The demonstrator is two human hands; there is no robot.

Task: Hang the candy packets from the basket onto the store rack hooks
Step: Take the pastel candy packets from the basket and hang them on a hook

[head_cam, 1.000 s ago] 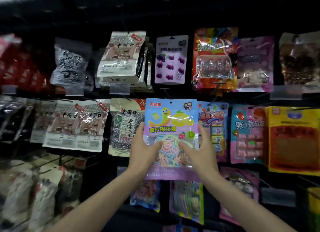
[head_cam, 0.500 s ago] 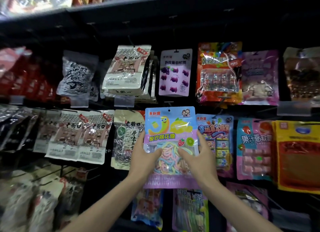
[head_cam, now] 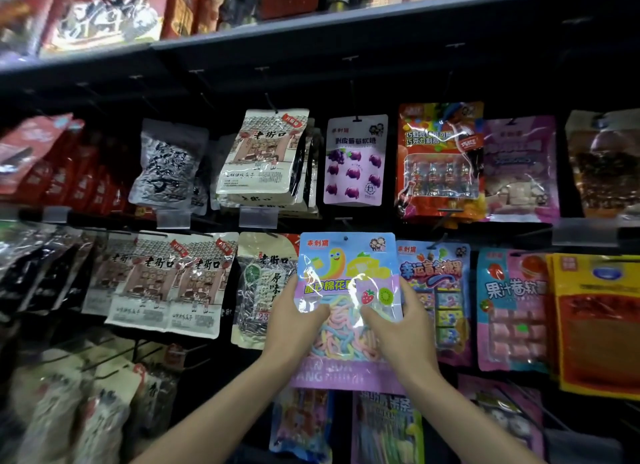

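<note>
Counted, front-facing only.
Hands 2: left hand (head_cam: 294, 319), right hand (head_cam: 403, 328). Worm-print candy packet (head_cam: 346, 273): 1. Grape gummy packet (head_cam: 356, 160): 1. White seed packets (head_cam: 138, 283), middle row: 2. Stacks behind: uncountable.

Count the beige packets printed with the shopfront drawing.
3 face out: one beige packet in the upper row, left of the grape candy packet; two side by side below, a left one and a right one. More may hide behind.

Left seed packet (head_cam: 258, 290) and right blue packet (head_cam: 440, 276) crowd the candy packet (head_cam: 346, 266); dark gap (head_cam: 363, 221) open above.
</note>
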